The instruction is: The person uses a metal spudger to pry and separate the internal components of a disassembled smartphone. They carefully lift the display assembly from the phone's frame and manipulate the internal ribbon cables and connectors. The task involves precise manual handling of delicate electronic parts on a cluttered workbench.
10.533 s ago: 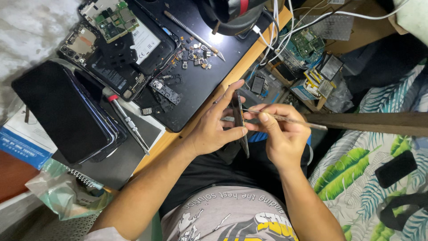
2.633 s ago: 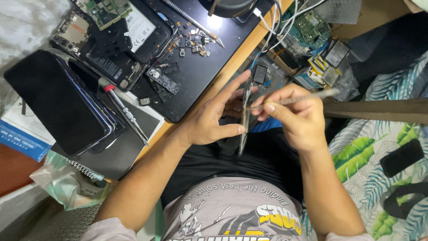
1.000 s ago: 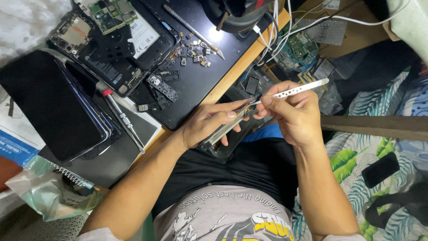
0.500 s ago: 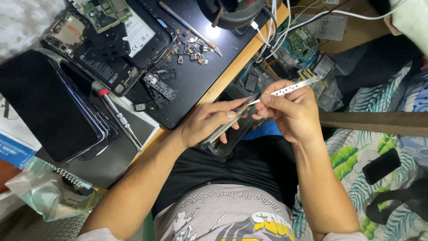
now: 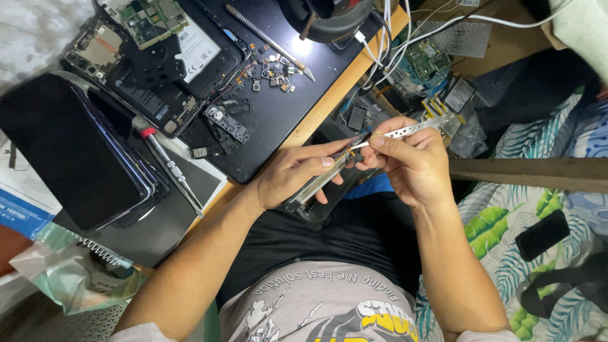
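Note:
My left hand [image 5: 294, 176] grips a phone frame [image 5: 316, 190] edge-on above my lap, thumb along its upper side. My right hand [image 5: 405, 161] pinches silver tweezers [image 5: 405, 131], whose tips touch the top end of the frame near my left thumb. Both hands hover just off the wooden desk edge [image 5: 329, 101]. On the black work mat [image 5: 278, 120] lie small phone parts and screws [image 5: 269, 63] and a flat bracket [image 5: 228, 125].
A dark phone screen [image 5: 69, 152] lies at left, with a red-collared screwdriver [image 5: 168, 166] beside it. An opened phone body with circuit boards [image 5: 152, 44] sits at top left. Cables and green boards [image 5: 424, 60] crowd the top right. A metal probe [image 5: 266, 41] lies on the mat.
The frame has turned from upright to slanted, lying flatter in my left hand. My right hand shifted the tweezers so their tips meet the frame's top end.

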